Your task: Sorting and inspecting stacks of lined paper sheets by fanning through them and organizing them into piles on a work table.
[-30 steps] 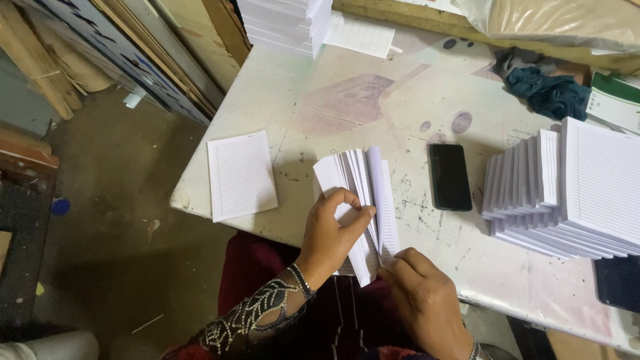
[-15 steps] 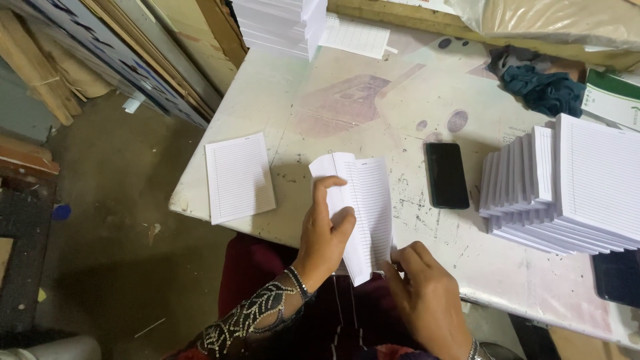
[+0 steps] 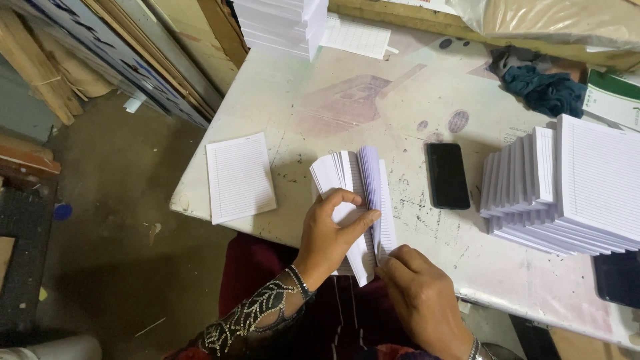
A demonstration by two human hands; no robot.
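— What's going on at the near edge?

— The left hand [image 3: 331, 230] has its grip closed on a fanned sheaf of lined sheets [image 3: 357, 193], thumb across the front, fingers curled over the leaves. The right hand [image 3: 421, 298] pinches the sheaf's lower corner with its fingertips. The sheaf stands half upright at the front edge of the surface [image 3: 347, 100], just above the person's lap.

— And the surface itself?

— Pale, stained, scuffed with dark marks and ring-shaped blots. A single lined pad [image 3: 239, 176] lies flat to the left, well apart from the hands. A black phone [image 3: 447, 175] lies face down just right of the sheaf. Further right, a stepped stack of lined pads [image 3: 567, 187] leans like a staircase.

— Behind that?

— A dark blue cloth [image 3: 543, 90] crumpled near the far edge, and a tall white paper stack [image 3: 280, 23] at the back, its top cut off by the frame. Wooden boards [image 3: 113, 53] lean at the left over a dusty concrete floor [image 3: 113, 253].

— Any boxes or trays?

— A plastic-wrapped bundle [image 3: 567, 20] sits along the far right; what it holds I cannot make out. A dark object [image 3: 617, 277] at the right edge is cut off too.
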